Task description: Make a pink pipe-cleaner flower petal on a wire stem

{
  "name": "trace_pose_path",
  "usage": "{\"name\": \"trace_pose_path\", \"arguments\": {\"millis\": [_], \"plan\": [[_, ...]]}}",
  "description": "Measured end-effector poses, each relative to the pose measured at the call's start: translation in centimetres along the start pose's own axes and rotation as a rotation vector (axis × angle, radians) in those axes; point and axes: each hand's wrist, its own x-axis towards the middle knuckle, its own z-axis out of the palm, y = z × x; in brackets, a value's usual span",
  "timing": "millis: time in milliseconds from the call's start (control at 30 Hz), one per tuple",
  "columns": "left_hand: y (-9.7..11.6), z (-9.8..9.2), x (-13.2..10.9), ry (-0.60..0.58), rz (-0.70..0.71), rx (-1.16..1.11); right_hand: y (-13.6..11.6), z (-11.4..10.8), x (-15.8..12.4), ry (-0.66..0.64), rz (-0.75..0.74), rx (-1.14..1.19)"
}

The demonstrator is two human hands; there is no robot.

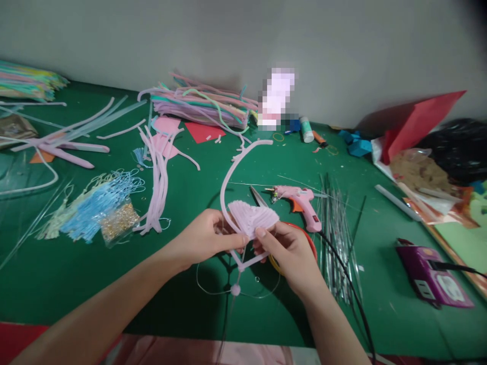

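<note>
Between my two hands is a fan-shaped pale pink pipe-cleaner piece [254, 219], made of rows set side by side. My left hand [213, 233] is closed on its left edge, thumb in front, and a long pipe cleaner [228, 177] curves up and away from there. My right hand [289, 248] pinches its lower right side. Below the fingers, pipe-cleaner strips meet in a V, with thin wire loops and a small pink ball [235, 290] hanging under it. Behind the right hand lie scissors [259, 196] with red and yellow handles, partly hidden.
A pink glue gun [300, 200] lies beyond my right hand, its black cord running toward me. Right of it are metal wires [337, 243] and a purple power box [433, 276]. Pink pipe cleaners [158, 182], blue tassels [89, 208] and a bead bag [118, 220] lie left.
</note>
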Motion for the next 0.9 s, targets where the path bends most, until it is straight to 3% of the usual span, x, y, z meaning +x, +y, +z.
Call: {"name": "trace_pose_path", "arguments": {"millis": [500, 900], "plan": [[-0.06, -0.22, 0.0, -0.024, 0.007, 0.024, -0.28, -0.18, 0.13, -0.002, 0.019, 0.207], [0.11, -0.23, 0.07, -0.011, -0.007, 0.034, -0.41, -0.49, -0.01, -0.049, 0.053, 0.144]]}}
